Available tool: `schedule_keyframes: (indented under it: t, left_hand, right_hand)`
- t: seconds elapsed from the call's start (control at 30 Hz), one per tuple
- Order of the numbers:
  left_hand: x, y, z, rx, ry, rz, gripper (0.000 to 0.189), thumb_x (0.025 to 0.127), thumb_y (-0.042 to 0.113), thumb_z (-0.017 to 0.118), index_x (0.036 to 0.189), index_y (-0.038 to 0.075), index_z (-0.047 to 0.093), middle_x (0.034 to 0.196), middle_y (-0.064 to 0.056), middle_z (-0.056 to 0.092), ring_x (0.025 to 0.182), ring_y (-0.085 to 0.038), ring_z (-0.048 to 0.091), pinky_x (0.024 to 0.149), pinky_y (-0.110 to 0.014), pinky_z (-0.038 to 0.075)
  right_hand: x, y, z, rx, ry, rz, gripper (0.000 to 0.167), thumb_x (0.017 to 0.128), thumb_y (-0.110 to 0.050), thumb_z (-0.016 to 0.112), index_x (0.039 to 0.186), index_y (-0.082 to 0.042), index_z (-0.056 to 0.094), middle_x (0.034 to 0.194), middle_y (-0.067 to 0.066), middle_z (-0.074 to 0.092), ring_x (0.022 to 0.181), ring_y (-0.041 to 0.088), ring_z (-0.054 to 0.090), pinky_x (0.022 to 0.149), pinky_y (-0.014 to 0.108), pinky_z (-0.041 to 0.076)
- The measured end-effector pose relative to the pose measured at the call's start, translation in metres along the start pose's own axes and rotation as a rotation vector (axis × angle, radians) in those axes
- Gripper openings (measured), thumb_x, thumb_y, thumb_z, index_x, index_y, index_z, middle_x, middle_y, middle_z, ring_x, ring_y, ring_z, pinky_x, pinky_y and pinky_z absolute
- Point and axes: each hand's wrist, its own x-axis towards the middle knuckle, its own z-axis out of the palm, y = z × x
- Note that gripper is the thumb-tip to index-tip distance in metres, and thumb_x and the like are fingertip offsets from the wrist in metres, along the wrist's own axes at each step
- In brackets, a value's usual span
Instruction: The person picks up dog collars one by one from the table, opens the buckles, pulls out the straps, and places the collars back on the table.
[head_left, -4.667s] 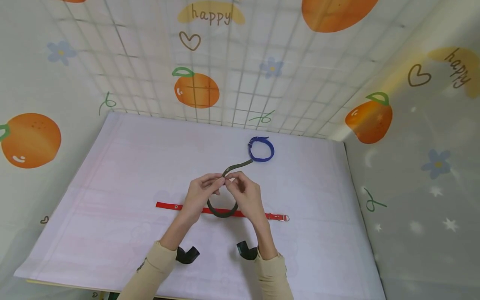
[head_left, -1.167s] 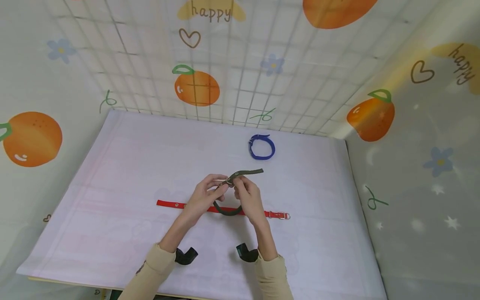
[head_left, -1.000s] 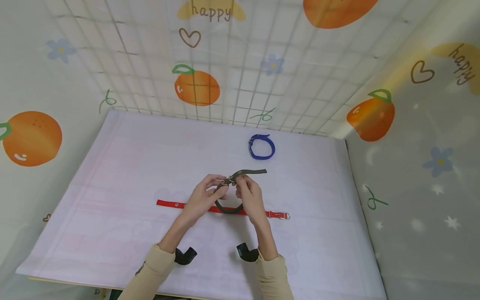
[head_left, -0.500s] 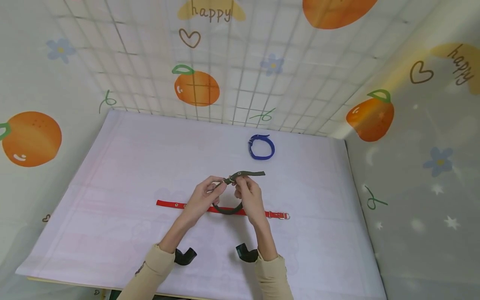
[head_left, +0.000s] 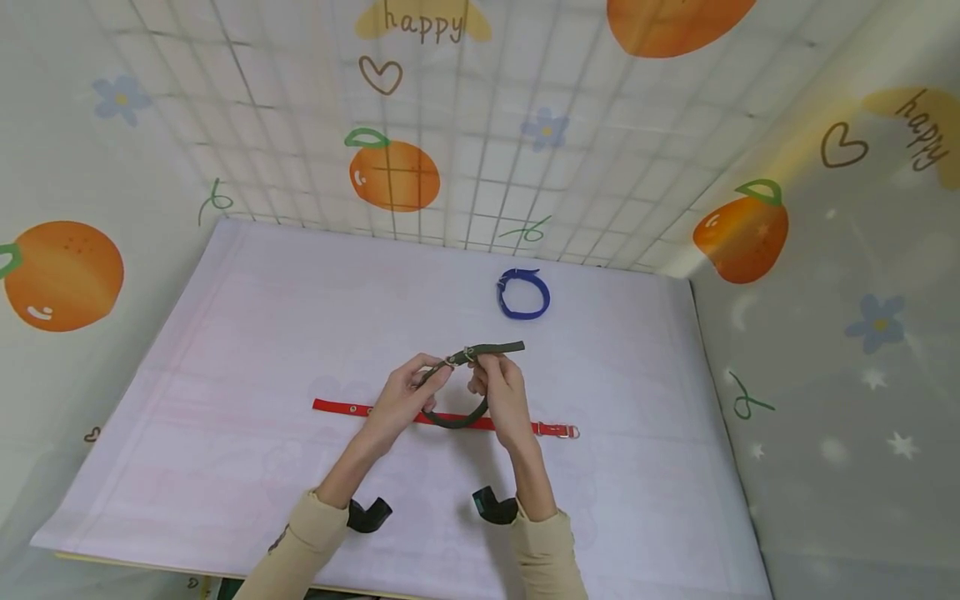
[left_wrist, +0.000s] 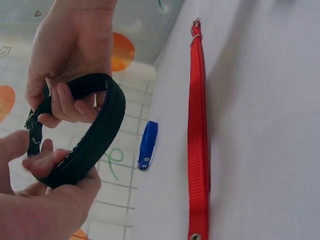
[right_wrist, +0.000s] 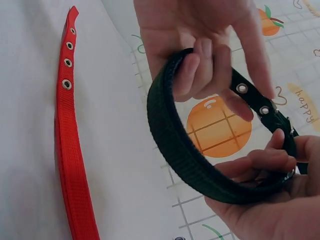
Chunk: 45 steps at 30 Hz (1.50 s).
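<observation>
A dark green collar (head_left: 456, 424) is bent into a loop and held up above the white table, its tail end running to the right past the metal buckle (head_left: 469, 353). My left hand (head_left: 397, 398) pinches the strap on the left of the loop, between thumb and fingers. On the other side my right hand (head_left: 506, 398) grips it near the buckle. In the right wrist view, metal-ringed eyelets (right_wrist: 242, 88) show on the strap between the hands. A red collar (head_left: 551, 430) lies stretched out flat beneath, partly hidden behind my left hand and the loop.
Farther back on the table (head_left: 285, 317) lies a blue collar (head_left: 527, 315), buckled into a ring. Black angled pieces (head_left: 495, 506) stick out by both wrists. A printed curtain (head_left: 465, 142) over a wire grid stands behind the table, with more curtain at the sides.
The hands have drawn slightly apart, baring the buckle between them. The green collar's tail has swung from slanting upward to nearly level. Red and blue collars stay in place.
</observation>
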Motion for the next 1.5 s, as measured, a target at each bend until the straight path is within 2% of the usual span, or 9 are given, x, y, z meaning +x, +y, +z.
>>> schedule_keyframes:
  t: [0.23,0.37,0.43,0.6,0.8,1.03,1.13,1.27,1.5]
  left_hand:
    - [-0.0013,0.0040,0.0032,0.271,0.072,0.108,0.041,0.105,0.043,0.070,0.140,0.024,0.061,0.100,-0.008,0.068,0.083,-0.019,0.060,0.072,-0.027,0.048]
    - [0.0004,0.0052,0.0058,0.356,0.070,0.157,0.043,0.107,0.041,0.065,0.143,0.018,0.061,0.125,-0.008,0.073,0.100,-0.019,0.067,0.085,-0.030,0.055]
    - [0.0007,0.0055,0.0065,0.367,0.057,0.164,0.040,0.110,0.039,0.061,0.142,0.015,0.061,0.127,-0.011,0.074,0.104,-0.022,0.070,0.087,-0.032,0.056]
    - [0.0011,0.0044,0.0065,0.367,0.061,0.167,0.029,0.112,0.034,0.058,0.130,0.013,0.067,0.106,-0.020,0.075,0.091,-0.025,0.066,0.077,-0.030,0.048]
    - [0.0021,0.0053,0.0069,0.359,0.120,0.173,0.021,0.109,0.040,0.064,0.121,0.024,0.072,0.073,-0.002,0.050,0.071,-0.014,0.046,0.065,-0.028,0.035]
    - [0.0011,0.0050,0.0072,0.316,0.177,0.140,0.021,0.105,0.047,0.067,0.116,0.031,0.075,0.064,0.005,0.038,0.063,-0.013,0.036,0.059,-0.027,0.029]
    - [0.0006,0.0034,0.0059,0.295,0.197,0.126,0.020,0.105,0.045,0.068,0.114,0.030,0.077,0.062,0.005,0.036,0.063,-0.013,0.035,0.060,-0.027,0.029]
    - [0.0002,0.0025,0.0050,0.284,0.193,0.131,0.020,0.106,0.043,0.067,0.115,0.029,0.077,0.063,0.005,0.036,0.065,-0.013,0.036,0.062,-0.027,0.029]
    - [-0.0010,0.0030,0.0051,0.273,0.170,0.126,0.022,0.108,0.044,0.065,0.118,0.028,0.076,0.064,0.004,0.037,0.066,-0.014,0.036,0.063,-0.027,0.029]
  right_hand:
    - [0.0004,0.0018,0.0016,-0.024,0.015,0.011,0.031,0.112,-0.024,0.046,0.103,-0.001,0.064,0.065,-0.002,0.039,0.071,0.020,0.048,0.076,0.036,0.048]
    - [-0.0003,0.0034,0.0019,-0.037,0.019,0.012,0.031,0.112,-0.024,0.046,0.103,-0.002,0.064,0.067,0.000,0.040,0.073,0.022,0.049,0.076,0.035,0.049]
    - [-0.0009,0.0037,0.0020,-0.042,0.017,0.009,0.032,0.112,-0.025,0.045,0.103,0.000,0.064,0.067,0.000,0.040,0.074,0.023,0.049,0.077,0.036,0.049]
    - [-0.0016,0.0038,0.0023,-0.048,0.015,0.002,0.035,0.112,-0.025,0.045,0.104,0.003,0.064,0.067,0.000,0.039,0.073,0.022,0.048,0.077,0.038,0.048]
    - [-0.0020,0.0032,0.0035,-0.027,0.012,0.011,0.032,0.112,-0.025,0.046,0.103,0.000,0.064,0.066,-0.001,0.038,0.071,0.019,0.047,0.077,0.038,0.048]
    - [-0.0007,0.0037,0.0020,0.063,0.008,-0.022,0.034,0.112,-0.024,0.043,0.102,0.005,0.058,0.064,-0.005,0.035,0.067,0.016,0.041,0.074,0.030,0.047]
    - [0.0003,0.0033,0.0007,0.126,0.014,-0.049,0.031,0.113,-0.023,0.041,0.099,0.001,0.056,0.064,-0.007,0.033,0.064,0.013,0.035,0.072,0.028,0.046]
    - [0.0006,0.0023,-0.0005,0.143,0.016,-0.059,0.028,0.113,-0.022,0.041,0.095,-0.007,0.057,0.063,-0.008,0.033,0.063,0.013,0.033,0.071,0.026,0.046]
    - [0.0000,0.0002,0.0002,0.143,0.016,-0.055,0.028,0.112,-0.020,0.041,0.097,-0.005,0.058,0.064,-0.007,0.032,0.064,0.013,0.033,0.070,0.026,0.044]
